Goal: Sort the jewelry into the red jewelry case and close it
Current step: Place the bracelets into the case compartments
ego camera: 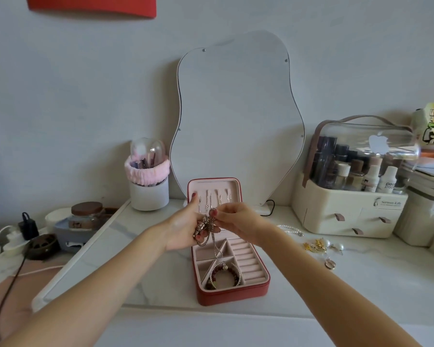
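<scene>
Hands (206, 222) — necklace (208, 230) above case (232, 291)

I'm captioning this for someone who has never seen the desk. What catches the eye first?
Centre: both hands, left hand and right hand, hold a tangled silver chain necklace above the open red jewelry case, where beaded bracelets lie in its near compartment. Behind stands a wavy white-edged mirror; gold and pearl earrings lie loose to the right.

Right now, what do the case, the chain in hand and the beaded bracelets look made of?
Case: red leather-like shell, smooth with a slight sheen; pale pink matte lining, looks velvety. Chain: silvery metal, glinting links. Bracelets: dark red beads, perhaps wood or stone, beside a ring of small pale silvery beads; too small to settle.
</scene>
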